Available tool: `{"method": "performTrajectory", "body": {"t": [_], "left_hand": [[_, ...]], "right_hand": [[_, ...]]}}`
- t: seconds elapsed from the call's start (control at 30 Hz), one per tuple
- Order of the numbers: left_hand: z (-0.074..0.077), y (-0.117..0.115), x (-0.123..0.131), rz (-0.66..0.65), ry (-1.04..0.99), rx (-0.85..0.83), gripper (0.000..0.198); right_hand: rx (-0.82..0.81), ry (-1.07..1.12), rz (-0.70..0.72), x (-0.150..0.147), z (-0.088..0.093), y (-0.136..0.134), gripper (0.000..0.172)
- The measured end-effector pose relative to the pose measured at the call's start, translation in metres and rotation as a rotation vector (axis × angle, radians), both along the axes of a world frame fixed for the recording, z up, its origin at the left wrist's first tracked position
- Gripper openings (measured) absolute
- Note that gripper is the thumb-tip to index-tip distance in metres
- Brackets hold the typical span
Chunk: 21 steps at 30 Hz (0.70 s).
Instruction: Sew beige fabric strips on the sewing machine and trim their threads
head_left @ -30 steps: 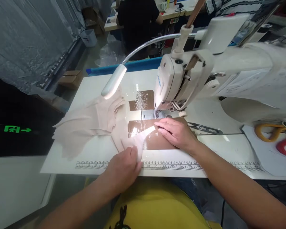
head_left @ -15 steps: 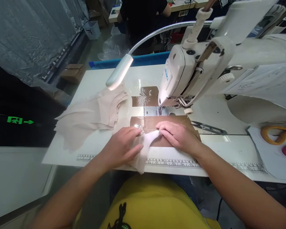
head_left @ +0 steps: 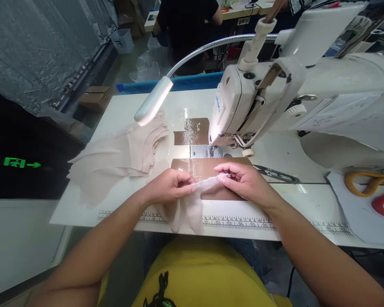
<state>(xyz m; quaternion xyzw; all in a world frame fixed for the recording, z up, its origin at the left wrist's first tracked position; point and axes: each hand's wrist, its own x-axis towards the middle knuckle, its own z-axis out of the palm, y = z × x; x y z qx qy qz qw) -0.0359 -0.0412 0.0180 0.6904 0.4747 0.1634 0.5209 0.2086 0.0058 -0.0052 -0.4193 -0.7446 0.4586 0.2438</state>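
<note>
Two hands (head_left: 169,186) (head_left: 250,184) pinching cloth (head_left: 187,213), left fingers (head_left: 183,176) half hidden

A flat white table (head_left: 128,106) carries a loose heap of thin pale-pink cloth (head_left: 115,155), shiny brown flat sheets (head_left: 182,166), a white sewing machine (head_left: 232,100), a slim dark metal tool (head_left: 277,174) and white paper (head_left: 348,204).
</note>
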Motion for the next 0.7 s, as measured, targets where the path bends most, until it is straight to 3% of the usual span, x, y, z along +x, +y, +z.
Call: {"method": "performTrajectory", "body": {"t": [0.3,0.53,0.7], "left_hand": [[-0.008,-0.003,-0.007,0.088,0.064,0.08,0.025],[-0.009,-0.009,-0.004,0.156,0.218,0.211,0.021],[-0.009,-0.016,-0.002,0.122,0.331,0.307,0.015]], "right_hand": [[0.028,-0.184,-0.084,-0.002,0.006,0.0,0.019],[0.054,-0.136,-0.062,-0.003,0.007,-0.001,0.018],[0.142,-0.116,-0.025,-0.004,0.008,-0.002,0.012]]}}
